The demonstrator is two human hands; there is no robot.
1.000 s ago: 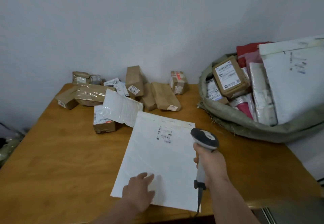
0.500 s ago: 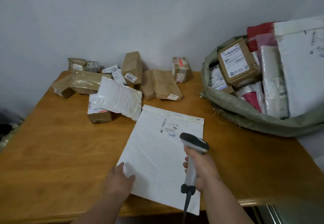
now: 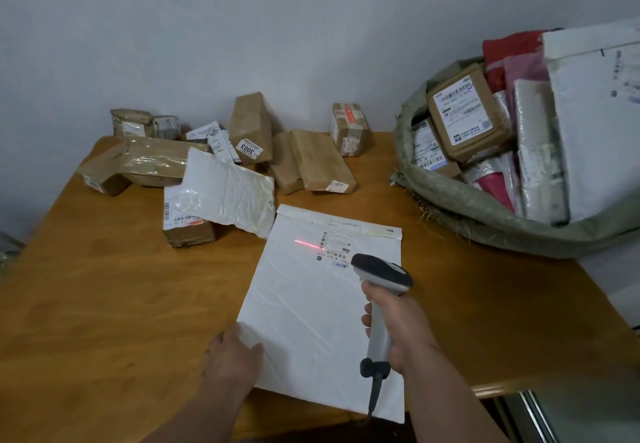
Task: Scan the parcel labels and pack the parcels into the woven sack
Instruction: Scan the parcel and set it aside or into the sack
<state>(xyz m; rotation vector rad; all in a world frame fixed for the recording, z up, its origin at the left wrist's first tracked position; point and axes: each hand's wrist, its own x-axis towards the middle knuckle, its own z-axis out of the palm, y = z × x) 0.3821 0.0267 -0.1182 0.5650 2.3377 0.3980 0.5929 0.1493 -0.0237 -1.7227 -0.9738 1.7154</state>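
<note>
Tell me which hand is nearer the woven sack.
Right. The right hand, gripping the scanner, is closer to the woven sack; the left hand rests across the white mailer.

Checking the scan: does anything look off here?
Yes: the red scan line falls mostly left of the label on the white mailer, barely crossing its barcodes. The mailer's near edge also overhangs the table.

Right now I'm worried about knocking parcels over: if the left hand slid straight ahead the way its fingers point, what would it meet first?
The left hand probably slides along the flat white mailer, likely toward its label.
</note>
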